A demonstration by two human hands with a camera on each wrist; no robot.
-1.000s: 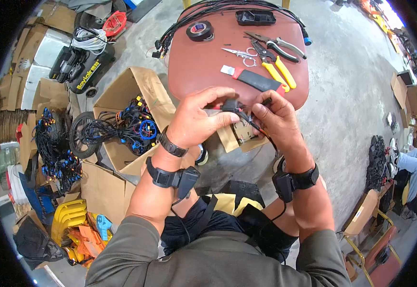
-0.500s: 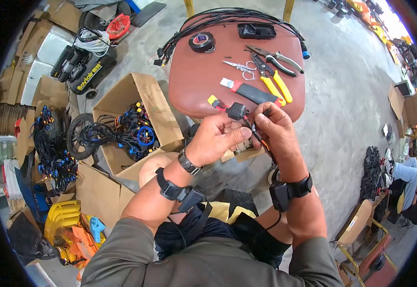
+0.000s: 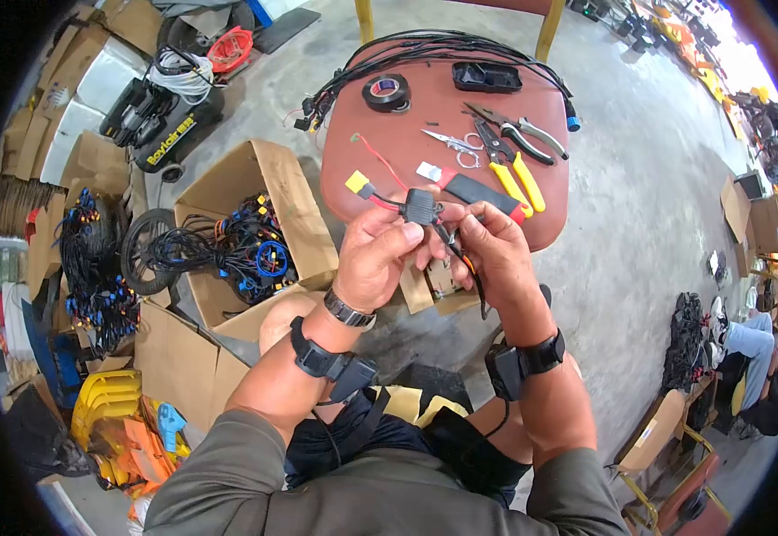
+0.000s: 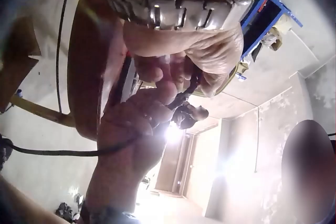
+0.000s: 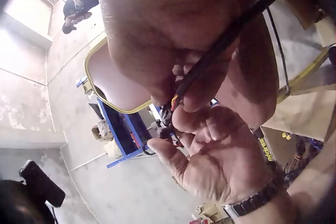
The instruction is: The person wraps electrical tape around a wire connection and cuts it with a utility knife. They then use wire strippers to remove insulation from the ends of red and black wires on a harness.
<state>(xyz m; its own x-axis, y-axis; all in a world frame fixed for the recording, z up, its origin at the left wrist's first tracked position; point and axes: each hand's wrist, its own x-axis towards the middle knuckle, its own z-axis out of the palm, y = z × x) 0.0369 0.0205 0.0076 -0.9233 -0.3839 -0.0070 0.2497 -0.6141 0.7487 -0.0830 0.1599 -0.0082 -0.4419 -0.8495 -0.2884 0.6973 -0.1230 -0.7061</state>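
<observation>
In the head view my left hand (image 3: pixel 373 266) pinches a small black box-shaped module (image 3: pixel 420 206) between thumb and fingers. From its left side run short leads to a yellow plug (image 3: pixel 359 184), and a thin red wire (image 3: pixel 382 161) extends over the seat. My right hand (image 3: pixel 502 261) pinches the wires just right of the module, close against the left fingertips. A black cable (image 5: pixel 231 35) with orange and yellow wires at its end passes under the right palm in the right wrist view. The fingers hide most of the wire ends.
On the red-brown seat (image 3: pixel 353 116) lie black tape (image 3: pixel 386 93), small scissors (image 3: pixel 460 146), yellow-handled pliers (image 3: pixel 516 183), grey-handled pliers (image 3: pixel 532 143), a red-and-black knife (image 3: pixel 478 194), a black tray (image 3: pixel 487 77) and a cable bundle (image 3: pixel 443 40). A carton (image 3: pixel 304 210) of wiring harnesses stands left.
The left hand has moved lower and shifted its grip, baring the module and yellow plug that it earlier covered. The red wire now shows over the seat. The right hand still pinches the wires.
</observation>
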